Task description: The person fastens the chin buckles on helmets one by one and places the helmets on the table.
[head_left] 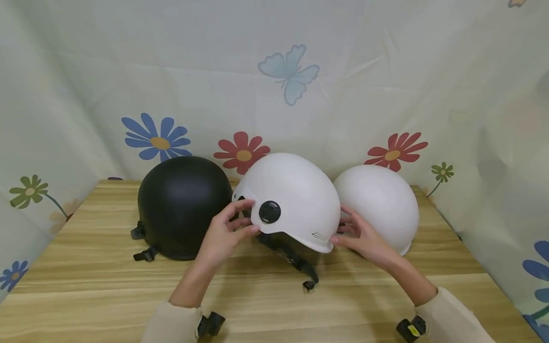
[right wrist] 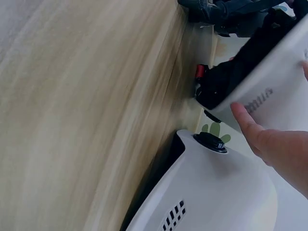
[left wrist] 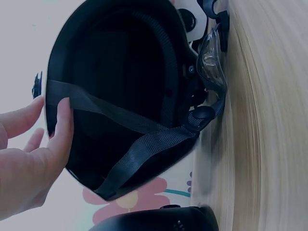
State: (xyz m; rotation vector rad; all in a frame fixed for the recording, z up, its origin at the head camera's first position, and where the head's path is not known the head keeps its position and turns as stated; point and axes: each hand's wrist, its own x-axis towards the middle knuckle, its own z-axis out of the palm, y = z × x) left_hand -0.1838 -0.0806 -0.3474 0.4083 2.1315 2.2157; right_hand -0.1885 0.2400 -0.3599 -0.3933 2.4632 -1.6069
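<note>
A white helmet [head_left: 296,195] with a round black disc on its side is held tilted above the table, between both hands. My left hand [head_left: 224,232] pinches its rim near the disc. In the left wrist view, one digit of the left hand [left wrist: 36,154] lies inside the rim, over the webbing strap [left wrist: 120,113] in the dark interior. My right hand [head_left: 364,238] holds the opposite end beside the small vent slots, its thumb low at the rim. In the right wrist view, a digit of the right hand [right wrist: 269,139] presses the shell. A black chin strap [head_left: 296,259] hangs below.
To the left stands a black helmet [head_left: 184,205] with straps and buckles at its side. A second white helmet [head_left: 377,205] sits on the right, close behind the right hand. All are on a wood-grain table [head_left: 266,314], backed by a flowered cloth [head_left: 206,71].
</note>
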